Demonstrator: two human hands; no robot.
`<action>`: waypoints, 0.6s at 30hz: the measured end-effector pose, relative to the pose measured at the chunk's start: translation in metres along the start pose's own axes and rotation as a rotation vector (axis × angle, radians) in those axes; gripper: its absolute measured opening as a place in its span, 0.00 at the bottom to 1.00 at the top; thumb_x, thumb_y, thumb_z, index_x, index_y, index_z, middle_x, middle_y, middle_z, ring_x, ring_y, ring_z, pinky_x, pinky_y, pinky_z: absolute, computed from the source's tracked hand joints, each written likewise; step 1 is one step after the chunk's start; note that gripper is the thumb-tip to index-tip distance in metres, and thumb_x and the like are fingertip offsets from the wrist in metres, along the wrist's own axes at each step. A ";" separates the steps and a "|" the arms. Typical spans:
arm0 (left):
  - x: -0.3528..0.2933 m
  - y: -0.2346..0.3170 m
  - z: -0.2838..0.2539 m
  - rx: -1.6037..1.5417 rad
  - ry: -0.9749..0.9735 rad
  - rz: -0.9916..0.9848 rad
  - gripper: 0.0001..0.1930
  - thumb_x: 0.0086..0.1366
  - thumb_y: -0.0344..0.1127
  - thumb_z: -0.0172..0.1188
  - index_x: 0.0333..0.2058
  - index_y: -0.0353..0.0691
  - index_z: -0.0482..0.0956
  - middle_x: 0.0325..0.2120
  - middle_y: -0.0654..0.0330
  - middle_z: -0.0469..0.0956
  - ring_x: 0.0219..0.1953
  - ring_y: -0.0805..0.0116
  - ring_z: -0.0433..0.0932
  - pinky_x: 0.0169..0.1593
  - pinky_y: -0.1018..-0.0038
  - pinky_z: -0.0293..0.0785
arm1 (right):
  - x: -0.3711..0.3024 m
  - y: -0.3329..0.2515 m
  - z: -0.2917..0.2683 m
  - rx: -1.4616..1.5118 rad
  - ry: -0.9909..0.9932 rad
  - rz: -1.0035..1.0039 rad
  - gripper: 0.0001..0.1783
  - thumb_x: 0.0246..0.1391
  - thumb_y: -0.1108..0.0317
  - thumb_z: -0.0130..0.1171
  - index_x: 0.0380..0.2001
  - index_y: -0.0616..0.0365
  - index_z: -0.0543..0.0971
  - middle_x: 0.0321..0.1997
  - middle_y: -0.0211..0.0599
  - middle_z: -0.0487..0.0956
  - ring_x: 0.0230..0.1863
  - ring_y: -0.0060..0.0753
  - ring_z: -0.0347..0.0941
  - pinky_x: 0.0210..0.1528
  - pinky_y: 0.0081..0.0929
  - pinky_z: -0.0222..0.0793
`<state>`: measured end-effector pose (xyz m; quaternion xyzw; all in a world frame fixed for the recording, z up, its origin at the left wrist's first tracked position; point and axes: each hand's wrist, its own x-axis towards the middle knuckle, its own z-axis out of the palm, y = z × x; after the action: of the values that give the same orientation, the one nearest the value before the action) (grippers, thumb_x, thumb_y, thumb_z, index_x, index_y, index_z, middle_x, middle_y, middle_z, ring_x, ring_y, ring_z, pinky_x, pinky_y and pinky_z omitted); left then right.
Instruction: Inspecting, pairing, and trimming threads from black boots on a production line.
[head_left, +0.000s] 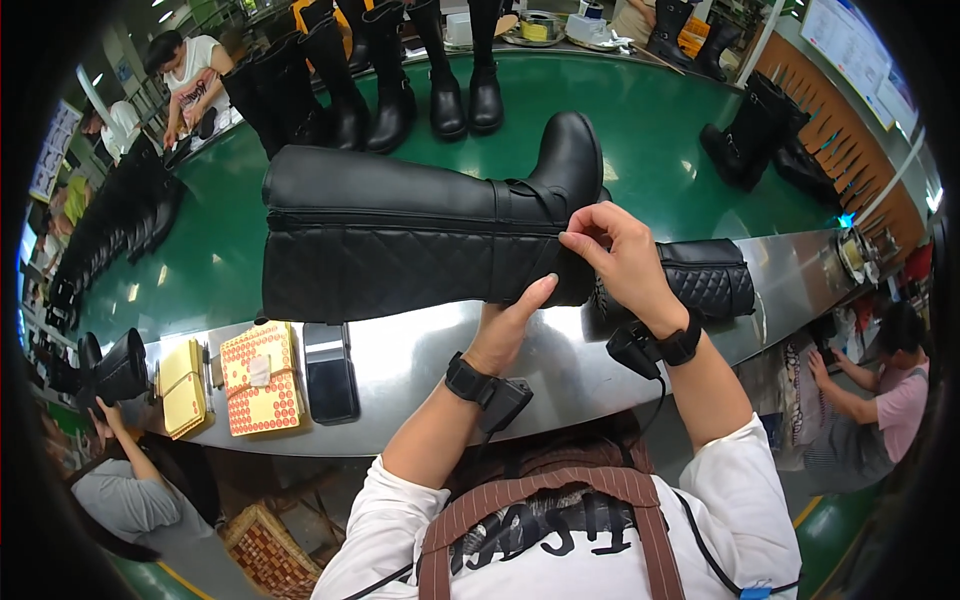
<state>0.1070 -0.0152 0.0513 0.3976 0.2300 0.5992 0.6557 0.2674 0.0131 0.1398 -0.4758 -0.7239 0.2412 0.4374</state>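
Note:
A tall black boot [390, 230] lies on its side in front of me, shaft to the left and toe pointing up at the right. Along the shaft runs a zipper, with quilted stitching below it and thin straps round the ankle. My left hand [508, 325] holds the boot from beneath near the heel, thumb on its near side and the other fingers hidden. At the ankle end of the zipper, my right hand [622, 255] pinches with thumb and forefinger; what lies between the fingertips is too small to make out. Behind my right wrist rests another quilted black boot [705, 278].
Several black boots [390, 105] stand at the back of the green table [640, 100], with more at the left and right. Notepads [262, 380] and a dark phone [331, 375] lie on the metal edge. Other people sit or stand around the table.

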 end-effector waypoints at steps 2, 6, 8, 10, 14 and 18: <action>0.001 0.000 -0.001 0.016 0.008 -0.009 0.21 0.65 0.30 0.62 0.57 0.38 0.73 0.52 0.64 0.74 0.53 0.73 0.72 0.59 0.74 0.68 | -0.001 0.005 0.002 -0.040 0.011 -0.037 0.07 0.54 0.70 0.66 0.32 0.63 0.79 0.30 0.27 0.76 0.31 0.18 0.70 0.36 0.19 0.67; 0.004 0.001 -0.003 -0.031 0.027 -0.030 0.21 0.65 0.29 0.62 0.57 0.38 0.73 0.53 0.63 0.74 0.54 0.72 0.73 0.59 0.73 0.68 | -0.005 0.015 0.000 0.247 0.029 0.054 0.11 0.61 0.66 0.60 0.29 0.64 0.78 0.28 0.28 0.76 0.28 0.18 0.69 0.32 0.20 0.66; 0.004 0.001 -0.003 -0.099 0.030 -0.046 0.21 0.65 0.28 0.62 0.57 0.38 0.72 0.53 0.63 0.74 0.54 0.72 0.73 0.60 0.73 0.68 | -0.006 0.018 -0.005 0.421 0.047 0.064 0.15 0.64 0.64 0.57 0.28 0.64 0.78 0.27 0.27 0.75 0.28 0.17 0.68 0.32 0.19 0.65; 0.003 0.001 -0.002 -0.143 0.045 -0.074 0.21 0.64 0.27 0.62 0.56 0.38 0.72 0.53 0.62 0.74 0.54 0.71 0.73 0.60 0.73 0.68 | -0.009 0.018 -0.007 0.334 0.041 0.074 0.17 0.66 0.62 0.54 0.27 0.64 0.78 0.26 0.28 0.75 0.28 0.17 0.67 0.32 0.18 0.64; 0.002 0.003 -0.001 -0.148 0.040 -0.088 0.22 0.64 0.27 0.62 0.57 0.38 0.72 0.53 0.62 0.74 0.54 0.71 0.73 0.61 0.72 0.67 | -0.015 0.011 -0.001 0.103 0.164 -0.064 0.07 0.60 0.69 0.61 0.31 0.62 0.81 0.30 0.30 0.78 0.30 0.19 0.73 0.35 0.18 0.69; 0.000 0.004 0.001 -0.075 0.023 -0.039 0.22 0.65 0.29 0.62 0.57 0.38 0.72 0.53 0.62 0.74 0.54 0.71 0.73 0.60 0.73 0.67 | -0.012 0.004 0.007 0.050 0.179 -0.128 0.07 0.51 0.76 0.68 0.35 0.61 0.84 0.33 0.32 0.80 0.34 0.22 0.77 0.37 0.19 0.73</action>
<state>0.1052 -0.0152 0.0555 0.3613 0.2223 0.5991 0.6791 0.2653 0.0041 0.1284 -0.4372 -0.7046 0.1873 0.5267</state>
